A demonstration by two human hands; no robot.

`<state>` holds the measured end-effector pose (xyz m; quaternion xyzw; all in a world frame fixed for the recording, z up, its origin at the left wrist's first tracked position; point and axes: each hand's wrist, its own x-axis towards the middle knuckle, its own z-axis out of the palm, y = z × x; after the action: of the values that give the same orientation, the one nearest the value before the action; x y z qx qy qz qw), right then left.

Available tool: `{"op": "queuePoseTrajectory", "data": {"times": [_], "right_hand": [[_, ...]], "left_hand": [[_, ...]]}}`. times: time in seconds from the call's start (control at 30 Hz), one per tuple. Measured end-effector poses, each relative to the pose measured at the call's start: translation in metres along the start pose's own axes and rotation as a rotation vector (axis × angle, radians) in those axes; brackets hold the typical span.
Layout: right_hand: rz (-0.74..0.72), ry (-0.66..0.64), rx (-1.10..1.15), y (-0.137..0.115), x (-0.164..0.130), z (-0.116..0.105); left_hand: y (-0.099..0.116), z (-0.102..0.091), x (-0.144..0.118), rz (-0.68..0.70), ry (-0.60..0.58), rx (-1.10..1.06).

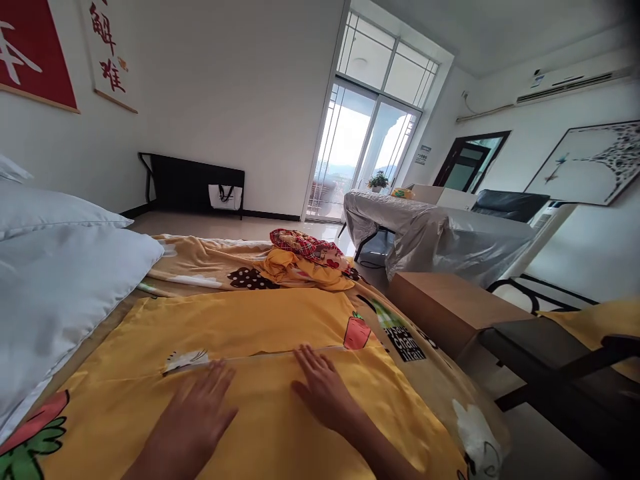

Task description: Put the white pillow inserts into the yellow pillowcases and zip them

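Note:
A yellow cloth point(280, 400), shaped like a pillowcase and printed with strawberries or carrots, lies spread flat on the bed. A straight seam or overlapping edge point(250, 357) with a pale line runs across it. My left hand point(193, 413) is over the cloth just below that line, fingers stretched out and slightly blurred. To its right, my right hand point(327, 393) lies palm down with its fingertips at the line. Neither hand grips anything. A patterned blanket point(200, 257) shows beneath the cloth.
White pillows point(75, 280) lie at the left. A crumpled red and yellow cloth point(305, 257) rests at the bed's far edge. Beyond the right edge stand a brown box point(460, 300), a dark chair point(560, 373) and a plastic-covered table point(440, 233).

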<state>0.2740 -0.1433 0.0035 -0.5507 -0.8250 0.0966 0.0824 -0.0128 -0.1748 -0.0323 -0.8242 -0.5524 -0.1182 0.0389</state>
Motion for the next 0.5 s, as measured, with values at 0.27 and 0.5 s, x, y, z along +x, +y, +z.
{"op": "queuePoseTrajectory", "data": {"times": [0.27,0.5], "right_hand": [[-0.178,0.152,0.11,-0.031,0.124,0.039],[0.004,0.052,-0.012,0.066,0.166,0.024]], "left_hand": [[-0.013,0.008,0.124,-0.234,-0.17,-0.025],[-0.164,0.03,0.105,-0.393,-0.15,0.03]]}}
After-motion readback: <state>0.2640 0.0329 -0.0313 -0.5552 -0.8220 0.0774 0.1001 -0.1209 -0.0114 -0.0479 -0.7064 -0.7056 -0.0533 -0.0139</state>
